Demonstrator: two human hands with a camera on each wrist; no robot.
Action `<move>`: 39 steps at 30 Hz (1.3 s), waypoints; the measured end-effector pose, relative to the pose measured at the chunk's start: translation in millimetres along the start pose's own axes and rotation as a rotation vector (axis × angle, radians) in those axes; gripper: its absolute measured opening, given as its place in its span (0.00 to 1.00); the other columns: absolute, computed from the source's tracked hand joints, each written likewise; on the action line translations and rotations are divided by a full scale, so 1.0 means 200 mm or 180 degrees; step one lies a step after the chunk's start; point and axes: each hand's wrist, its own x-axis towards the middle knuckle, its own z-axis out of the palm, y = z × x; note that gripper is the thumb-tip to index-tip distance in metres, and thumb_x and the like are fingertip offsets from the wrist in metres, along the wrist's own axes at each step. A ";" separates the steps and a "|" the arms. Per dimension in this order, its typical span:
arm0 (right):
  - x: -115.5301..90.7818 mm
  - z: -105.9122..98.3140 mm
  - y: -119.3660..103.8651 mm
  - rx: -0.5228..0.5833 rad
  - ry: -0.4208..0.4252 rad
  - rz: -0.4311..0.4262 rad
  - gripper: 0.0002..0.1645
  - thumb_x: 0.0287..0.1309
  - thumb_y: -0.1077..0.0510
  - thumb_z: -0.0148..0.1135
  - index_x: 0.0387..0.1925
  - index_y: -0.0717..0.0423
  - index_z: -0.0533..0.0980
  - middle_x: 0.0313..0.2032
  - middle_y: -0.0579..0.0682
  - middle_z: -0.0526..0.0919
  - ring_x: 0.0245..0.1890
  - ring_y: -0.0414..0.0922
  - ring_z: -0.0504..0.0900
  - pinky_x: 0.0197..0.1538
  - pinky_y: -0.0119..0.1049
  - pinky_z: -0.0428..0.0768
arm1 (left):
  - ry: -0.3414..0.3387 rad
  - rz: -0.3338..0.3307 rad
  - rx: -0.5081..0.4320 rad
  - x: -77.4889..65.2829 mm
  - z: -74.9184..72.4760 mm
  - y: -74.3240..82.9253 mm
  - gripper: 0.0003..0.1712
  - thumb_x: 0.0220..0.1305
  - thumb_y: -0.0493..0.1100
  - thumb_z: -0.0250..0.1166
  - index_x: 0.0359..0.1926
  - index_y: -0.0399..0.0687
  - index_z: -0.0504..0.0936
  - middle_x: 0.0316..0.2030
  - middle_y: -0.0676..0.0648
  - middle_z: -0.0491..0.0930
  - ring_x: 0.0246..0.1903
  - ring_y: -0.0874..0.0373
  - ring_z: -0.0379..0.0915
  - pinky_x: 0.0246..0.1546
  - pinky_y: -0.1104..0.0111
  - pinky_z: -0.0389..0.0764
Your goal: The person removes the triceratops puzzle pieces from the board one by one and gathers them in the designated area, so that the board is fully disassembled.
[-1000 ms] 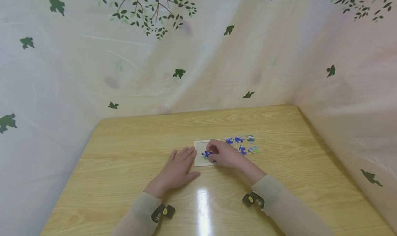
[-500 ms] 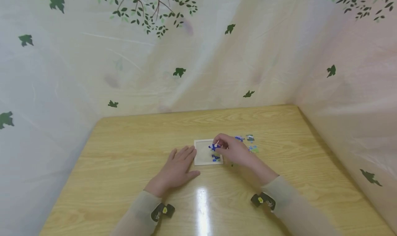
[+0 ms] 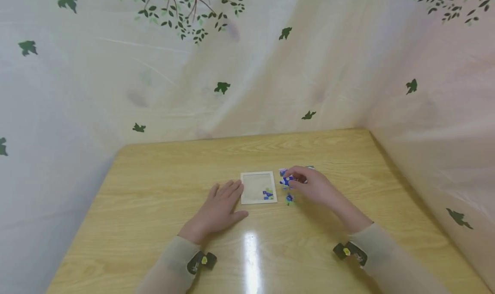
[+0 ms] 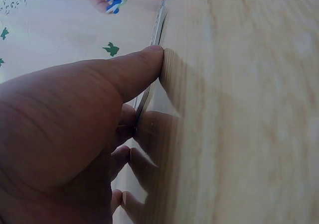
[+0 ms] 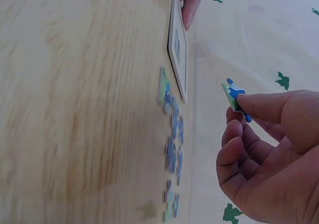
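My right hand [image 3: 314,187] pinches a blue, white and green jigsaw piece [image 5: 234,93] between thumb and index finger. In the right wrist view the piece is tilted and held up off the table, to the right of a shallow white puzzle tray [image 3: 258,202]. My left hand [image 3: 217,210] lies with straight fingers on the table, fingertips touching the tray's left edge. A blue and green puzzle piece [image 3: 267,194] sits in the tray's lower right corner. A loose piece [image 3: 289,198] lies just right of the tray.
Several more loose puzzle pieces [image 5: 171,154] lie in rows on the wooden table [image 3: 162,173], partly hidden under my right hand in the head view. A pale leaf-printed curtain [image 3: 255,70] closes off the table's back and sides.
My right hand has lifted the pinched piece away from the tray and carried it rightward, over the loose pieces. One piece stays in the tray corner. The left hand has not moved.
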 end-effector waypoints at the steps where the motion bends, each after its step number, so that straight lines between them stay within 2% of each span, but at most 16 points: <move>1: -0.01 -0.01 0.01 -0.0023 0.0003 0.0047 0.14 0.79 0.58 0.66 0.60 0.47 0.86 0.48 0.49 0.86 0.50 0.49 0.82 0.51 0.46 0.83 | 0.0000 0.0001 0.0007 0.00 0.00 0.00 0.50 0.81 0.67 0.60 0.87 0.42 0.59 0.87 0.43 0.53 0.87 0.42 0.44 0.85 0.39 0.38; 8: -0.05 -0.06 0.06 -0.0044 0.0021 0.0165 0.12 0.79 0.58 0.67 0.59 0.51 0.83 0.46 0.50 0.85 0.48 0.50 0.82 0.46 0.44 0.83 | -0.0019 0.0002 0.0000 0.00 -0.01 0.01 0.51 0.81 0.68 0.60 0.87 0.41 0.58 0.87 0.42 0.52 0.87 0.42 0.44 0.84 0.38 0.39; 17: -0.11 -0.09 0.13 0.0006 0.0053 0.0145 0.09 0.78 0.60 0.67 0.54 0.53 0.81 0.48 0.50 0.86 0.52 0.51 0.83 0.58 0.54 0.84 | -0.0012 0.0005 0.0004 0.00 -0.01 0.01 0.51 0.81 0.68 0.60 0.87 0.41 0.58 0.87 0.42 0.52 0.87 0.42 0.45 0.85 0.39 0.39; 25: -0.13 -0.10 0.16 -0.0002 -0.0067 0.0214 0.06 0.77 0.60 0.68 0.51 0.53 0.82 0.42 0.48 0.82 0.45 0.48 0.80 0.50 0.44 0.81 | -0.0022 0.0002 0.0005 0.00 -0.01 0.01 0.51 0.81 0.68 0.60 0.88 0.42 0.58 0.87 0.43 0.52 0.87 0.43 0.44 0.85 0.39 0.39; 33: -0.15 -0.09 0.18 0.0007 -0.0221 0.0167 0.06 0.75 0.61 0.70 0.49 0.55 0.82 0.41 0.48 0.84 0.43 0.46 0.81 0.48 0.44 0.81 | -0.0021 -0.0027 0.0029 0.00 0.00 0.00 0.51 0.81 0.69 0.59 0.88 0.43 0.58 0.88 0.44 0.51 0.87 0.44 0.44 0.85 0.39 0.38; 39: -0.15 -0.08 0.21 0.0045 -0.0296 0.0249 0.06 0.75 0.60 0.71 0.48 0.54 0.81 0.41 0.48 0.83 0.41 0.46 0.79 0.42 0.41 0.80 | -0.0015 -0.0022 0.0013 0.00 0.00 0.00 0.50 0.81 0.68 0.60 0.88 0.42 0.58 0.88 0.44 0.52 0.87 0.43 0.44 0.85 0.39 0.39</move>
